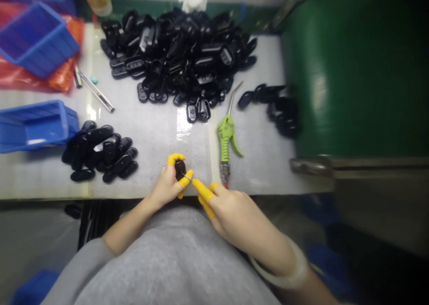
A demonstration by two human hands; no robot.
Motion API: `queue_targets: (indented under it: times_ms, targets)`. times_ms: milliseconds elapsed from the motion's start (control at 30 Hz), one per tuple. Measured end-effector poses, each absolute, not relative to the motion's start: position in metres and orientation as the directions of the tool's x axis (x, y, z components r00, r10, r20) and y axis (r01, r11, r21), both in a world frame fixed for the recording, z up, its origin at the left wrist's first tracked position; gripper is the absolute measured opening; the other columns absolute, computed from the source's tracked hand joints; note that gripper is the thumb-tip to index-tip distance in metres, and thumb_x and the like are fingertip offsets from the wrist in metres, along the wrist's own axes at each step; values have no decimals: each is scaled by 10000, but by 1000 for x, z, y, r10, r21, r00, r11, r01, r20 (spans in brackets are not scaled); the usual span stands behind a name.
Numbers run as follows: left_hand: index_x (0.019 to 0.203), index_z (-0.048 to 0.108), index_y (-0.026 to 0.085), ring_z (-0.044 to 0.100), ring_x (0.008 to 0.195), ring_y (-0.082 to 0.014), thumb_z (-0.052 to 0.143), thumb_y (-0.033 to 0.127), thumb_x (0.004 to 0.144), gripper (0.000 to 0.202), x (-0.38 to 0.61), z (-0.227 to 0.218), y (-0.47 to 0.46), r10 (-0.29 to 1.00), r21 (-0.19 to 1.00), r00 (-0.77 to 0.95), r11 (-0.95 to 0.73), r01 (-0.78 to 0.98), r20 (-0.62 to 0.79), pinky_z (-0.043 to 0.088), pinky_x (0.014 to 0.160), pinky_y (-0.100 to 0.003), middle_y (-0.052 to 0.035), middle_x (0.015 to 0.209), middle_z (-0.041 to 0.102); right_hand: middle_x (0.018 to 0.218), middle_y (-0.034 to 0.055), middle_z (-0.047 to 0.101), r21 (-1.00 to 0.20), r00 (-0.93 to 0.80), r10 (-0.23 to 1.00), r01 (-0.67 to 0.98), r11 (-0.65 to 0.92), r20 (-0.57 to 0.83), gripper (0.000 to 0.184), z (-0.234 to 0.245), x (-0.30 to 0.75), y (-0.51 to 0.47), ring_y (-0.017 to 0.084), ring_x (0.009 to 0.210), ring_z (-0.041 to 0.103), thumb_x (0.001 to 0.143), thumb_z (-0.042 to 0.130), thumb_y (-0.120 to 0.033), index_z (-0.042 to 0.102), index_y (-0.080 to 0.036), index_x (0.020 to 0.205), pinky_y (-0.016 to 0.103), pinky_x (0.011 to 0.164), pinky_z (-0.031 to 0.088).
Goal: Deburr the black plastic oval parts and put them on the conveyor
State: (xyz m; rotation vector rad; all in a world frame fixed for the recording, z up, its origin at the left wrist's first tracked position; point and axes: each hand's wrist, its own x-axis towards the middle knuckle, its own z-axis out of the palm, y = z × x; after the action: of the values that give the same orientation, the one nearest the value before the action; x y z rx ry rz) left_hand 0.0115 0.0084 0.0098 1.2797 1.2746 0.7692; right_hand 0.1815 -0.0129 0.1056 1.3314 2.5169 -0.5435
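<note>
My left hand (169,180), in yellow finger cots, grips a small black plastic case (180,168) that resembles a key fob. It is held near the table's front edge. My right hand (231,206), also in yellow finger cots, is closed on a thin metal tool (187,177). The tool's slender tip reaches the case beside my left thumb; its handle is hidden in my fingers, so its exact kind does not show. Just beyond my right hand lies a green air blow gun (225,137) with its nozzle pointing away from me.
A big heap of black plastic cases (181,50) covers the back of the table (157,130). Smaller piles lie at left (110,153) and right (281,110). Blue bins (33,126), a utility knife (97,91) and a red bag (63,77) are at left. Green belt surface (355,72) at right.
</note>
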Motion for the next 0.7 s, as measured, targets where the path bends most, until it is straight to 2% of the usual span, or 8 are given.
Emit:
queue_targets:
  times_ms: [133,300,500,700]
  targets:
    - [1065,428,216,474,559,-107,601,310,839,300,12,11,10,948,956,212,189,223,-236,411,547,-254,62,682,465,719,25,562,-243,-542,746,840,485,-387,185,106,182,-13,93,465,348,863,514,-168,682,-151,937,285,481,201]
    - [1060,431,211,473,559,-102,598,294,835,292,13,8,9,953,955,205,173,243,-224,396,544,-247,66,678,461,735,22,550,-283,-526,707,850,444,-473,183,109,181,-5,87,472,314,870,493,-141,675,-153,863,291,494,194]
    - [1075,426,199,460,530,-96,595,289,826,314,13,5,10,954,941,181,184,283,-240,385,537,-243,77,652,449,708,4,523,-360,-503,660,864,353,-558,204,111,179,4,84,474,298,874,471,-126,668,-147,924,270,489,205]
    - [1054,432,198,458,522,-95,602,272,810,307,13,8,14,954,929,185,166,332,-236,373,527,-237,80,634,446,708,23,524,-284,-521,666,852,439,-534,226,106,173,-3,93,469,296,805,472,-80,661,-133,917,279,472,180]
